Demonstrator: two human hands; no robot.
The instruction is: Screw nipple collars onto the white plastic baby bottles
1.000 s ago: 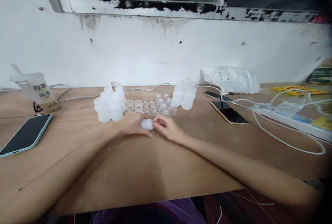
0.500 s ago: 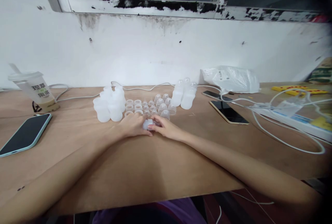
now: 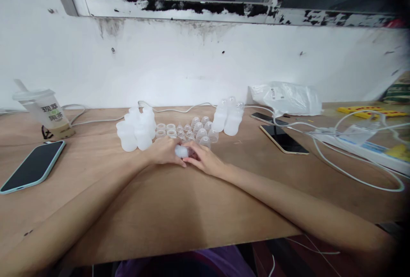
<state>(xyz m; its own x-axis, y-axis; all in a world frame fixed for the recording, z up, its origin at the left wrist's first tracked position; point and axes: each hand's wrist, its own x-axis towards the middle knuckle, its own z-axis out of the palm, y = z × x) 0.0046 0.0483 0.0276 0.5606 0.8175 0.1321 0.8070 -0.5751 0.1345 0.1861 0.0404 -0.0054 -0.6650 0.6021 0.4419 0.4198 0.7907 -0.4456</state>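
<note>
Both hands meet at the middle of the table around a small translucent white baby bottle (image 3: 181,151) lying on its side. My left hand (image 3: 163,150) is closed round its left part. My right hand (image 3: 205,156) grips its right end, where a clear domed cap partly shows between the fingers. Just beyond stand white collar rings (image 3: 165,130), clear bottle nipples (image 3: 185,130) and clear domed caps (image 3: 201,131) in rows. White bottle bodies (image 3: 136,128) are grouped to the left. Capped bottles (image 3: 228,116) stand to the right.
At the left are a drink cup (image 3: 48,112) and a phone (image 3: 33,166). To the right lie another phone (image 3: 284,139), a plastic bag (image 3: 286,98), and a power strip (image 3: 368,148) with looping white cables. A white wall (image 3: 179,63) backs the table (image 3: 166,208).
Both hands have shifted slightly on the bottle. My right fingers have moved off its white part toward the clear end, so more of the bottle shows.
</note>
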